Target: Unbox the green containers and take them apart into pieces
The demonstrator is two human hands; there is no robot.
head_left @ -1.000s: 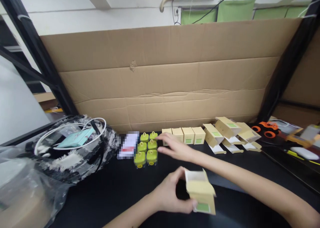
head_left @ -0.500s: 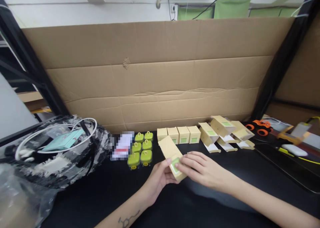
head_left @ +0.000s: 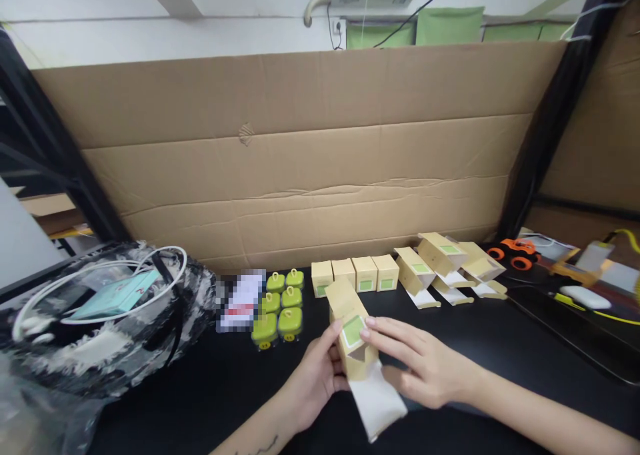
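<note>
Between my hands is a small tan cardboard box (head_left: pixel 361 365) with a green window, tilted toward me. Its end flap, white inside, hangs down at the near end, and another flap sticks out at the far end. My left hand (head_left: pixel 320 378) wraps round the box from the left, thumb on top. My right hand (head_left: pixel 417 358) has its fingertips on the right edge beside the window and its thumb near the hanging flap. Just beyond the held box stand several closed boxes (head_left: pixel 367 274) of the same kind in a row.
Several small clear containers with green lids (head_left: pixel 290 320) stand left of the closed boxes. Three open boxes (head_left: pixel 414 272) lie piled at the right, flaps out. An orange toy truck (head_left: pixel 515 252), a camouflage bag (head_left: pixel 145 335) and a cardboard wall (head_left: pixel 320 155) surround the black table (head_left: pixel 200 408).
The near end flap of the held box has come open and now hangs down, white side showing. My right hand has shifted slightly right and down along the box. The view has tilted slightly.
</note>
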